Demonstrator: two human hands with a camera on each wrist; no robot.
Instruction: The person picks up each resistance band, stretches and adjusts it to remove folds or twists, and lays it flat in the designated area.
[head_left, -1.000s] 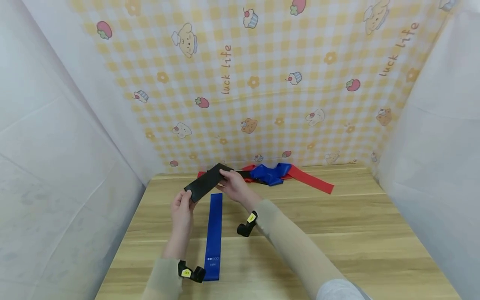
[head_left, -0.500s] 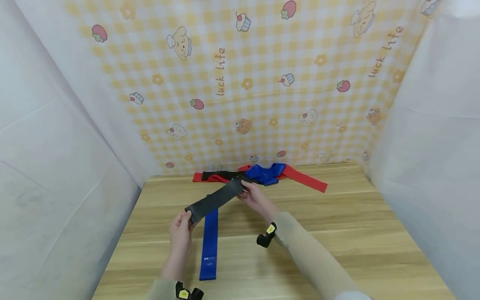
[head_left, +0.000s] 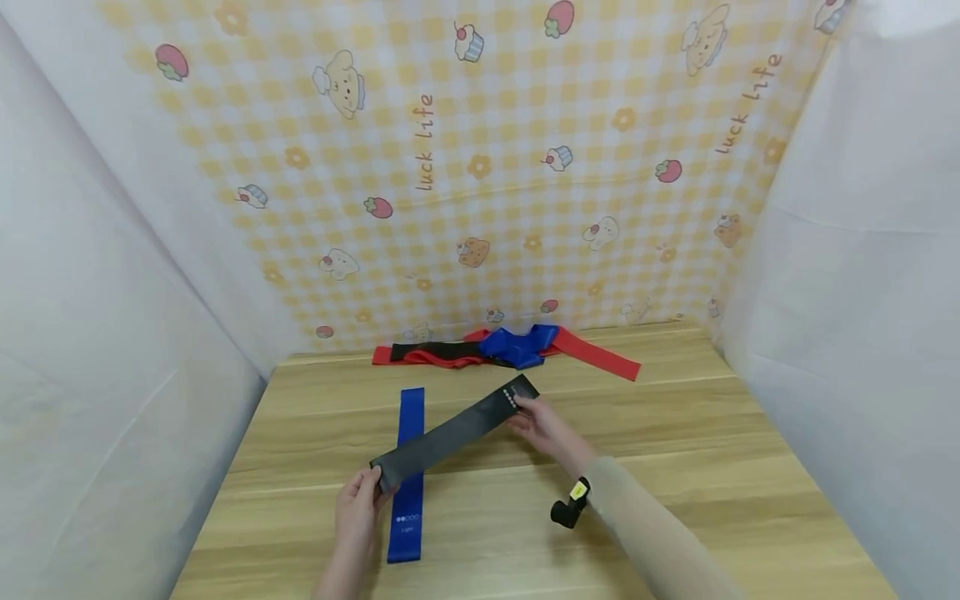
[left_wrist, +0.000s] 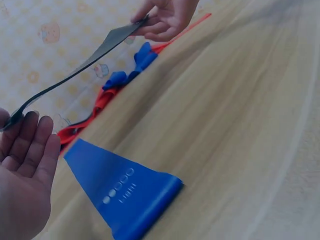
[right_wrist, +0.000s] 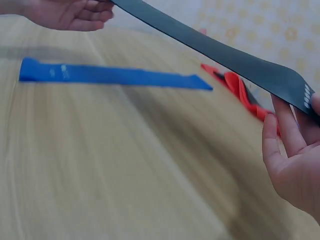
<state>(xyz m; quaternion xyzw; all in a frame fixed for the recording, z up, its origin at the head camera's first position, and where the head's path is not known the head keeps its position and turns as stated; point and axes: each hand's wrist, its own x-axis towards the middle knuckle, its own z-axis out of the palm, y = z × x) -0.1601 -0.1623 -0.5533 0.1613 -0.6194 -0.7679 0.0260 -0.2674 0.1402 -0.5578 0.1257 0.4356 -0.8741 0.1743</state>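
Note:
A black resistance band (head_left: 457, 431) is stretched out flat between both hands, held above the table. My left hand (head_left: 357, 506) pinches its near left end between thumb and fingers. The far right end, printed with white dots, is pinched by my right hand (head_left: 546, 429). In the right wrist view the band (right_wrist: 215, 52) runs from one hand to the other, clear of the wood. Beneath it on the table lies a flat blue resistance band (head_left: 407, 521) marked "Light"; the black one covers its middle in the head view.
At the back of the wooden table (head_left: 675, 483), red bands (head_left: 600, 354), a black band (head_left: 420, 350) and a crumpled blue band (head_left: 517, 346) lie in a heap. Behind them hangs a checked cloth (head_left: 480, 208). White sheets (head_left: 862, 275) close off both sides.
The black band has come away from the back heap toward the front. My right hand has moved right and nearer, my left hand nearer, and the band now spans a longer stretch.

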